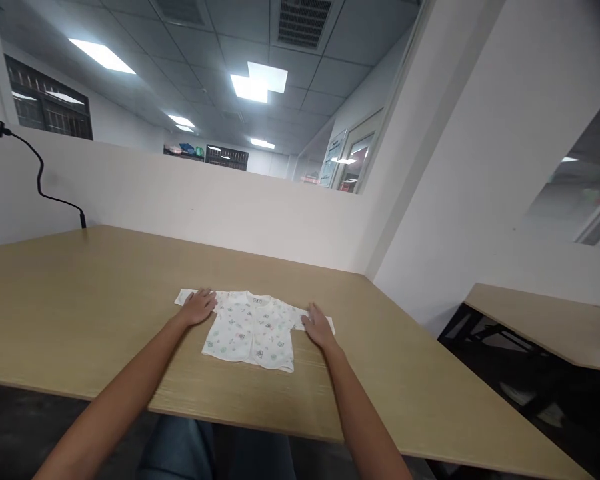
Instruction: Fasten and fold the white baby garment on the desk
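Observation:
A small white baby shirt (pixel 250 330) with a scattered coloured print lies spread on the wooden table (pixel 105 293). Its neckline, with a dark label, points away from me, and both sleeves stretch out sideways. My left hand (pixel 199 307) rests flat over the left sleeve, whose cuff shows beyond the fingers. On the other side, my right hand (pixel 319 325) lies on the right sleeve near its cuff, fingers extended. The hands cover parts of both sleeves.
A black gooseneck holder (pixel 41 173) rises from the table's back left corner. Behind the table runs a low white wall (pixel 220 213) with a window above. A second table (pixel 545 320) stands to the right, past a gap.

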Demonstrator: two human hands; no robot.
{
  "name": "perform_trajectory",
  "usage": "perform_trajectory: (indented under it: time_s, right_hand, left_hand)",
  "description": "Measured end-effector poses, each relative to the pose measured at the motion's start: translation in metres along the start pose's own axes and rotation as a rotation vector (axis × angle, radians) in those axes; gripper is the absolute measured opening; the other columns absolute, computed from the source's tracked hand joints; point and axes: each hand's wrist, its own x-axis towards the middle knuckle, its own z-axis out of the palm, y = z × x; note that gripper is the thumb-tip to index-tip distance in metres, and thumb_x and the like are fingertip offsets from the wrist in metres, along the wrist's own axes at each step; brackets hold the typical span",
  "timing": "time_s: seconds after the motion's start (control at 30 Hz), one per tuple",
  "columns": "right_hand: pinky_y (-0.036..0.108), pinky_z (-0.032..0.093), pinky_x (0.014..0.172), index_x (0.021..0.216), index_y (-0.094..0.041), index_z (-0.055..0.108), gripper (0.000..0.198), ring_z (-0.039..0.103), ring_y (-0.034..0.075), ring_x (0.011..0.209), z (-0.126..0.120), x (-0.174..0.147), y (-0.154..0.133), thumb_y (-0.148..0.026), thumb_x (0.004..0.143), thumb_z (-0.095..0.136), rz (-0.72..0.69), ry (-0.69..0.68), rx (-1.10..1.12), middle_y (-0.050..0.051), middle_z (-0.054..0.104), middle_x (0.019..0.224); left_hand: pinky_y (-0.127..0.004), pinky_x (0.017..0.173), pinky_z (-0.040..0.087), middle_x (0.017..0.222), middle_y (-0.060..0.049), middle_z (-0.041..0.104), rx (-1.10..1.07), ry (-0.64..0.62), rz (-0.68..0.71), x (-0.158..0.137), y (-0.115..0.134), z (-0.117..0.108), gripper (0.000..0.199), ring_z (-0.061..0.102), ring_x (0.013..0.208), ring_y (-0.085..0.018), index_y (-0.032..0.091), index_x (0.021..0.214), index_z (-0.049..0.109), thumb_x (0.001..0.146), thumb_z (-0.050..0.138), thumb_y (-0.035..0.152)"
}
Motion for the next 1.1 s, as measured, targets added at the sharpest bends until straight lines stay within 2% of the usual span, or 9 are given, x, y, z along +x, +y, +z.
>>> perform_trajectory:
  time_s: [0.07, 0.13, 0.23, 0.3, 0.53, 0.67, 0.83, 0.97, 1.1]
  right_hand:
    - [0.035, 0.019, 0.128, 0.161, -0.009, 0.033, 0.072, 0.026, 0.022, 0.157, 0.004, -0.003, -0.009, -0.041, 0.098, 0.042, -0.078, 0.023, 0.114, 0.012, 0.026, 0.169]
    - [0.036, 0.018, 0.128, 0.162, -0.012, 0.033, 0.071, 0.027, 0.021, 0.156, 0.009, -0.007, -0.021, -0.046, 0.099, 0.040, -0.122, -0.061, 0.156, 0.010, 0.027, 0.169]
    - [0.041, 0.010, 0.129, 0.162, -0.016, 0.034, 0.070, 0.019, 0.023, 0.159, 0.015, -0.012, -0.032, -0.050, 0.101, 0.038, -0.091, -0.272, 0.033, 0.010, 0.023, 0.170]
    - [0.046, 0.004, 0.129, 0.163, -0.017, 0.031, 0.069, 0.010, 0.024, 0.160, 0.014, -0.012, -0.033, -0.051, 0.104, 0.032, -0.041, -0.340, -0.068, 0.010, 0.017, 0.171]
    - [0.053, 0.006, 0.127, 0.162, -0.014, 0.033, 0.067, 0.012, 0.029, 0.160, 0.000, -0.007, -0.010, -0.049, 0.105, 0.027, 0.160, -0.210, -0.236, 0.015, 0.018, 0.171]
    - [0.047, 0.005, 0.128, 0.163, -0.006, 0.026, 0.074, 0.007, 0.029, 0.160, 0.008, -0.010, -0.025, -0.050, 0.104, 0.029, 0.071, -0.156, -0.204, 0.018, 0.013, 0.171]
    - [0.042, 0.006, 0.129, 0.164, -0.004, 0.021, 0.081, 0.007, 0.029, 0.160, 0.022, -0.014, -0.043, -0.057, 0.103, 0.030, -0.042, -0.284, -0.105, 0.017, 0.013, 0.171]
    - [0.046, 0.008, 0.129, 0.162, -0.001, 0.024, 0.078, 0.009, 0.030, 0.160, 0.012, -0.012, -0.021, -0.053, 0.105, 0.026, 0.072, -0.283, -0.209, 0.019, 0.015, 0.171]
    - [0.048, 0.014, 0.128, 0.157, -0.006, 0.038, 0.069, 0.021, 0.031, 0.158, -0.001, -0.007, 0.001, -0.048, 0.103, 0.031, 0.155, -0.148, -0.238, 0.018, 0.029, 0.167]
  left_hand:
    - [-0.043, 0.127, 0.020, 0.167, -0.010, 0.033, -0.062, 0.022, 0.082, -0.002, 0.010, 0.001, 0.067, 0.025, 0.156, -0.024, 0.017, 0.155, 0.047, 0.103, 0.021, 0.051]
    - [-0.037, 0.128, 0.019, 0.168, -0.009, 0.031, -0.103, 0.006, 0.125, -0.004, 0.024, 0.003, 0.070, 0.024, 0.157, -0.022, 0.016, 0.158, 0.043, 0.103, 0.021, 0.054]
    - [-0.041, 0.128, 0.016, 0.170, -0.007, 0.023, -0.105, -0.069, 0.107, -0.006, 0.037, 0.006, 0.073, 0.019, 0.158, -0.024, 0.018, 0.162, 0.034, 0.102, 0.019, 0.056]
    - [-0.047, 0.128, 0.015, 0.171, -0.007, 0.019, -0.086, -0.114, 0.076, -0.005, 0.034, 0.007, 0.074, 0.016, 0.159, -0.026, 0.020, 0.164, 0.029, 0.102, 0.016, 0.058]
    - [-0.064, 0.124, 0.012, 0.170, -0.009, 0.020, 0.043, -0.122, -0.122, 0.000, -0.010, 0.000, 0.071, 0.014, 0.158, -0.037, 0.025, 0.162, 0.035, 0.102, 0.017, 0.058]
    - [-0.062, 0.125, 0.007, 0.170, -0.011, 0.023, 0.001, -0.084, -0.042, -0.001, 0.004, 0.002, 0.073, 0.012, 0.159, -0.034, 0.021, 0.162, 0.036, 0.103, 0.012, 0.057]
    - [-0.056, 0.127, 0.006, 0.171, -0.006, 0.017, -0.100, -0.130, 0.077, -0.003, 0.025, 0.010, 0.077, 0.010, 0.160, -0.029, 0.023, 0.165, 0.026, 0.101, 0.012, 0.064]
    - [-0.061, 0.125, 0.008, 0.170, -0.005, 0.020, -0.066, -0.135, -0.011, -0.001, -0.001, 0.009, 0.072, 0.012, 0.159, -0.032, 0.028, 0.163, 0.032, 0.102, 0.013, 0.061]
    - [-0.060, 0.126, 0.010, 0.170, -0.009, 0.022, 0.020, -0.073, -0.114, 0.000, -0.027, 0.006, 0.074, 0.014, 0.158, -0.035, 0.023, 0.161, 0.037, 0.102, 0.016, 0.061]
